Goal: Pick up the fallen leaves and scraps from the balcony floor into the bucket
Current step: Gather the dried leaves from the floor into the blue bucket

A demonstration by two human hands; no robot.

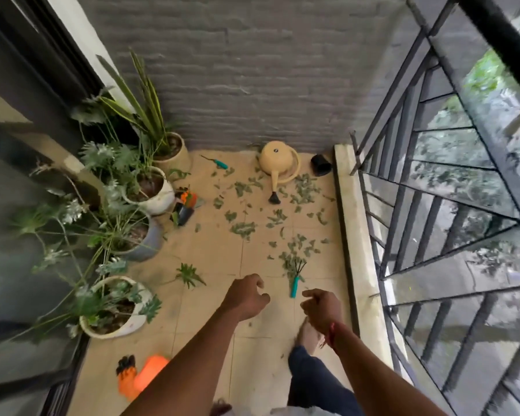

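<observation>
My left hand (246,295) and right hand (321,307) hang loosely curled, empty — gathering not yet begun — next, I judge, a stoop for the leaves (305,250) just ahead.

four plant pots (162,202), one watering can (275,159), one rake (294,285), two hands (246,295) (321,304)
</observation>
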